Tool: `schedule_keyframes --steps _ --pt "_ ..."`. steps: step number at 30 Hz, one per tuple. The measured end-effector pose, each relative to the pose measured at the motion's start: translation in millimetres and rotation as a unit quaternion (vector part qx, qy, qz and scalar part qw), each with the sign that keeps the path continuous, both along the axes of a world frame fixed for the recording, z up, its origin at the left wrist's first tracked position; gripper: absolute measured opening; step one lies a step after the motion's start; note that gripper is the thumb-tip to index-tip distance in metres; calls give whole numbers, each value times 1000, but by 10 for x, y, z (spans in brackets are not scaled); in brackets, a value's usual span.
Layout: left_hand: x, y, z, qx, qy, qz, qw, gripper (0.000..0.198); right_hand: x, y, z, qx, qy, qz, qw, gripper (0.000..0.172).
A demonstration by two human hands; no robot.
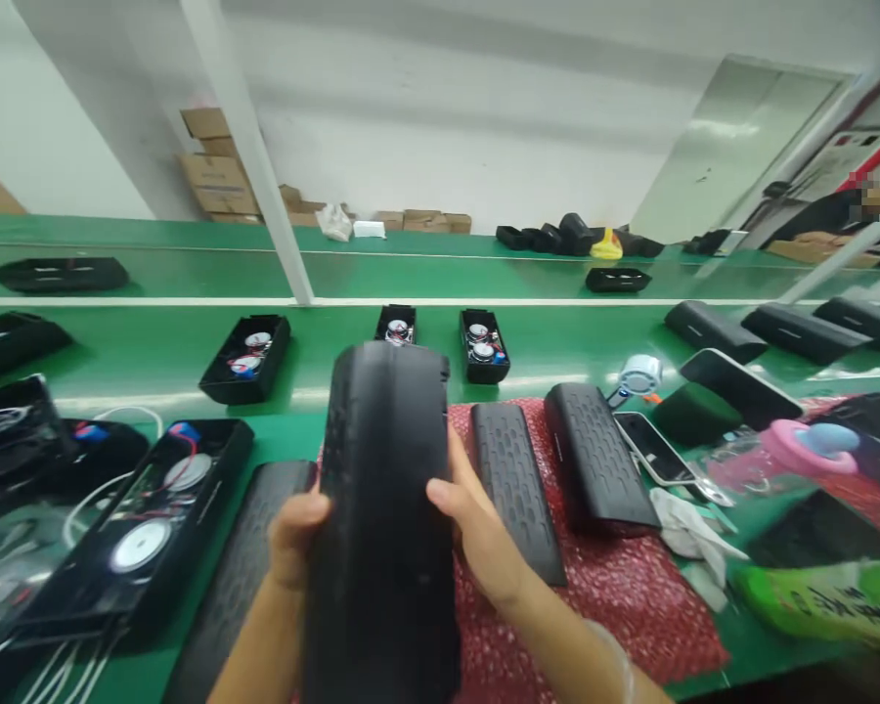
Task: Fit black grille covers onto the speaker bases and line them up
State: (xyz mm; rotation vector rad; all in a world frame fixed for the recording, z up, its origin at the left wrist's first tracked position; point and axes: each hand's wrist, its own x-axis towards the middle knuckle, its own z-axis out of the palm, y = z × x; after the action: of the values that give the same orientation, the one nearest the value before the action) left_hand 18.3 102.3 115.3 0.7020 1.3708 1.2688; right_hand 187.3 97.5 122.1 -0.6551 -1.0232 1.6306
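Note:
A black speaker (pixel 385 508) is held up in front of me between both hands, slightly blurred. My left hand (pixel 297 523) grips its left edge, the thumb lying along the side. At the right edge my right hand (pixel 476 528) is closed round it, thumb on the near face and fingers behind. Beneath lies red bubble wrap (pixel 631 606) with a perforated black grille panel (pixel 517 489) and a closed black speaker (pixel 601 455). Another grille panel (pixel 224 587) rests left of my left hand. An open speaker housing (pixel 143 528) shows white round drivers and wires.
Several open housings, one at the left (pixel 245 362) and one in the middle (pixel 484 347), stand across the green bench (pixel 557 337). To the right are a phone (pixel 654 448), a pink bottle (pixel 770 455), a small fan (pixel 639 376) and a green packet (pixel 828 601). A white post (pixel 253 156) rises behind.

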Motion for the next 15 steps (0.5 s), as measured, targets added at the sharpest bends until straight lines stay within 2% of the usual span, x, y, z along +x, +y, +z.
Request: schedule_keyframes --steps 2,4,6,8,11,13,15 --pt "116 -129 23 -6 -92 -43 995 32 -84 38 25 -18 79 19 997 68" --pt "201 -210 8 -1 -185 -88 979 59 -62 33 -2 -28 104 23 994 61" --pt "234 -227 -39 6 -207 -121 971 80 -8 -2 -49 -33 110 13 993 56" --pt "233 -190 -97 10 -161 -144 976 87 32 -30 -85 -37 114 -6 993 52" --pt "241 -99 -151 79 4 -154 985 84 66 -13 -100 -57 104 -41 992 47" --pt "278 -72 -147 117 110 -160 974 77 105 22 -95 -76 75 -62 992 49" --pt "334 -96 -117 111 143 -179 967 82 167 36 -87 -72 48 -55 995 56"
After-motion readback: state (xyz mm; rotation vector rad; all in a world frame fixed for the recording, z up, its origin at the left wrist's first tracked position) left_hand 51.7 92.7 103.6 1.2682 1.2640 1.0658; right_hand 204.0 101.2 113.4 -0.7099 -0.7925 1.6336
